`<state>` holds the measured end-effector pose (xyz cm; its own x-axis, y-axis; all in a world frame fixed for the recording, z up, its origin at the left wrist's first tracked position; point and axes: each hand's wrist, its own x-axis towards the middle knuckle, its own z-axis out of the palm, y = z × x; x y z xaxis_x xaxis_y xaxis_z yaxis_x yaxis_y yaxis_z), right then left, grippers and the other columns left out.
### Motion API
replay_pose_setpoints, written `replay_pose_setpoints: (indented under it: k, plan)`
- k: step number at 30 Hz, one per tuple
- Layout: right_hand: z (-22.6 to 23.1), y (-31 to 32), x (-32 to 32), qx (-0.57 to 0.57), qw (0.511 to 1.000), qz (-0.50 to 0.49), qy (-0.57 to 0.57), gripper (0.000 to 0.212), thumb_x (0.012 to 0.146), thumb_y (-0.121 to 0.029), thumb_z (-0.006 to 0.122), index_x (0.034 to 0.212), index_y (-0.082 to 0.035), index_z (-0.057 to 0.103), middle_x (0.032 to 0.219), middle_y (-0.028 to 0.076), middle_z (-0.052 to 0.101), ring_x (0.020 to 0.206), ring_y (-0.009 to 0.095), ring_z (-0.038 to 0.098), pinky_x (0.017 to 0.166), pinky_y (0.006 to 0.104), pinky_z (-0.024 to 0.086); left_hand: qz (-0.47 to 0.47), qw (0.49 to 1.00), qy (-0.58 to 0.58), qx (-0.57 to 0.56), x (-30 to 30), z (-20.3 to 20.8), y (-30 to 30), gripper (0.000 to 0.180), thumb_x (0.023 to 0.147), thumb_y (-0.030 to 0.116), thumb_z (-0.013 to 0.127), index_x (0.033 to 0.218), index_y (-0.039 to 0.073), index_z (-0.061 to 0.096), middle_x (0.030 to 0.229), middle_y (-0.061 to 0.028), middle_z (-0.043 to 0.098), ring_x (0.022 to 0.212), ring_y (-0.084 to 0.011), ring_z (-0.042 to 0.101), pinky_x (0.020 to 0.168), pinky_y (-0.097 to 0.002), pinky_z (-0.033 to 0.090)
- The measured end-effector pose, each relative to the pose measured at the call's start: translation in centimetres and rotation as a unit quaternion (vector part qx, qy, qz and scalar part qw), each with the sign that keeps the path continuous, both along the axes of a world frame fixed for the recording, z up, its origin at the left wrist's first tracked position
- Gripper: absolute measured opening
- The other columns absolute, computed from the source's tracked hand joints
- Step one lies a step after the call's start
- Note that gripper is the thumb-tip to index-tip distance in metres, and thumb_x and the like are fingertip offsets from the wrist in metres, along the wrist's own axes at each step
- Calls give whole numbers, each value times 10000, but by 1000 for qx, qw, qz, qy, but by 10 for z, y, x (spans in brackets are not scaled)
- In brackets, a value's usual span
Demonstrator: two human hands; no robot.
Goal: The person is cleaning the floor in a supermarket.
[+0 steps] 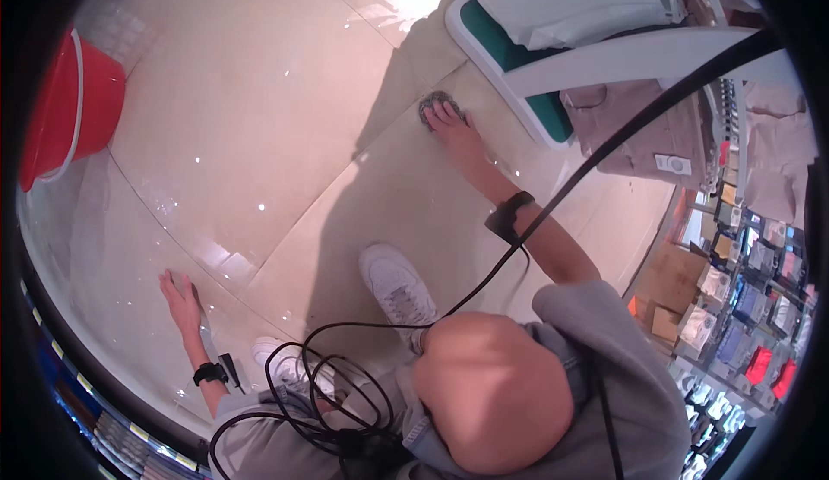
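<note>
On the glossy beige floor tiles [285, 135], my right hand [459, 139] presses down on a dark grey steel wool scrubber [442, 97], its fingers bent over the top. The scrubber lies beside a tile joint, near the white-rimmed base of a display stand. Over to the left, my left hand [182, 306] rests on the floor with its fingers apart and nothing in it. Both wrists carry black bands, and a small black piece sticks out from the left one. Wet-looking shine and small bright spots cover parts of the tiles.
A red bucket [95, 104] with a white handle stands at the far left. The display stand's green and white base [494, 31] is at the upper right, with beige clothing [639, 130] hanging there. A black cable [596, 156] loops across my body. Stocked shelves [751, 333] line the right.
</note>
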<state>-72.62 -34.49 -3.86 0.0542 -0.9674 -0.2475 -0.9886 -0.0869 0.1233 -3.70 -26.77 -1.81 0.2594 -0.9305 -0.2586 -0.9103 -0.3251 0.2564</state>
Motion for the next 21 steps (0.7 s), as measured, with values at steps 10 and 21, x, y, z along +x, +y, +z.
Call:
replay_pose_setpoints:
  k: [10,21]
  plan:
    - [2,4,-12,-35,996,81,-17,530,882,-186,511,1407,-179,441,1493,63,416,1336,263,442,1010,545,385,-7,1000,-8,20,-6,9,-1,684,982,501,436,1462,21,349,1533,-229,271,1429,-365,253,1152,-424,244]
    - [10,-20,-14,-60,998,4,-9,489,888,-162,477,1377,-183,484,1412,65,505,1305,232,476,988,505,407,-43,997,-32,51,7,18,-21,672,980,528,412,1409,11,420,1457,-220,393,1358,-358,379,1110,-418,308]
